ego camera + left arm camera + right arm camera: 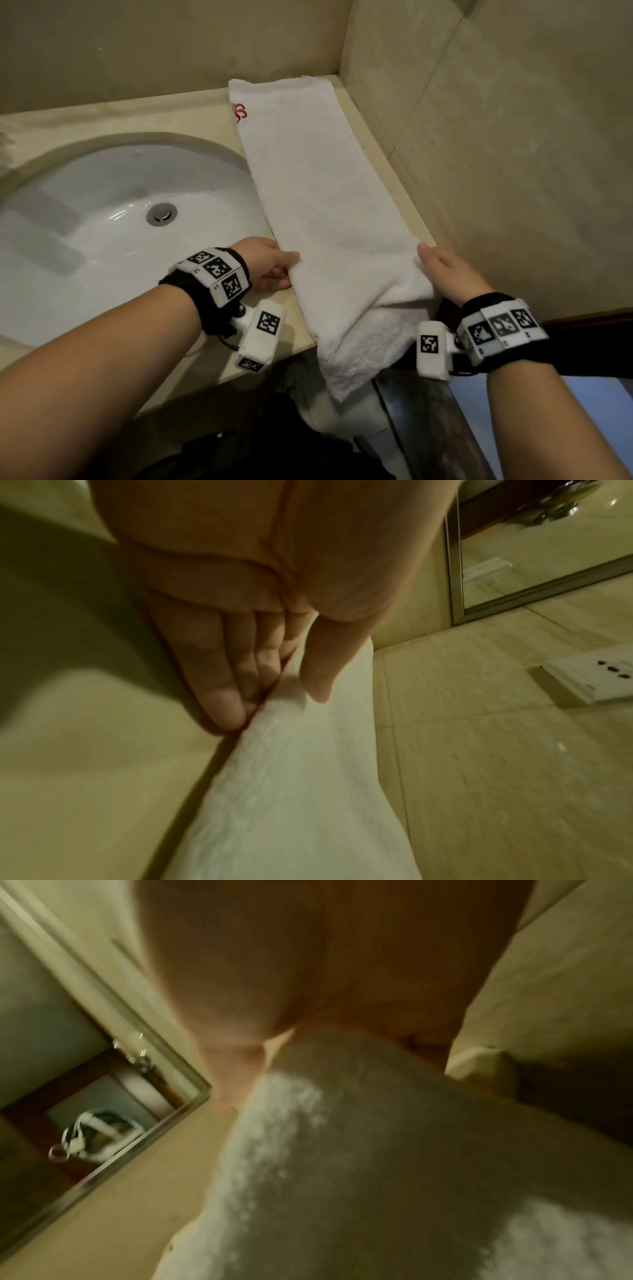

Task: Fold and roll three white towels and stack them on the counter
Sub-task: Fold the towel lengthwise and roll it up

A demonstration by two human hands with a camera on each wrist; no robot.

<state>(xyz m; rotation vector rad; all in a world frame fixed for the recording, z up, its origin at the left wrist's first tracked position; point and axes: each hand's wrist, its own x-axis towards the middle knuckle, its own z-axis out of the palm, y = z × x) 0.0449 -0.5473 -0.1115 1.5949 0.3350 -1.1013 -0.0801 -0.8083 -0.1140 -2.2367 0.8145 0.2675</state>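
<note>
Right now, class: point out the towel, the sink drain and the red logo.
towel (325,205), head view, middle of the cloth.
sink drain (161,213), head view, metal stopper.
red logo (239,112), head view, embroidery near far end.

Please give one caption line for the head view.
Both hands, left hand and right hand, grip the folded white towel beside the sink.

Towel (318,192) fluffy white terry; sink (102,212) glossy ceramic; counter (164,113) polished stone.

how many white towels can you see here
1. A long white terry towel folded into a strip lies on the beige stone counter right of the white oval sink, its near end hanging over the front edge. Others may be outside the frames.
</note>
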